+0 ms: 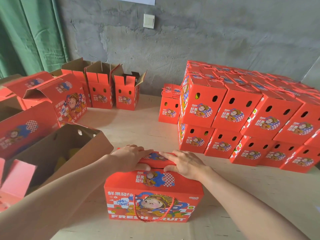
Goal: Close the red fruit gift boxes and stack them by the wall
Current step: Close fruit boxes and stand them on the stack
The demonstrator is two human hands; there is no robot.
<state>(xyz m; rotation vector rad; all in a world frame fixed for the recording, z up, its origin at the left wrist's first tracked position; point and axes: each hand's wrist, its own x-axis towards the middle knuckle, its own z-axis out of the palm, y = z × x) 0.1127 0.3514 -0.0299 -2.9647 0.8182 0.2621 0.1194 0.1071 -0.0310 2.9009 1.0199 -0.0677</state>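
The left grip (129,156) and right grip (187,163) both pinch the top flap of one red gift box (152,196) at the near middle of the tabletop (138,125). Three open boxes (101,94) stand against the wall (190,40).

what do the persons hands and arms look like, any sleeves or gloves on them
The left hand and right hand are bare: no gloves, rings, watch or bands show. The left forearm and right forearm are uncovered too, with no sleeve in view.
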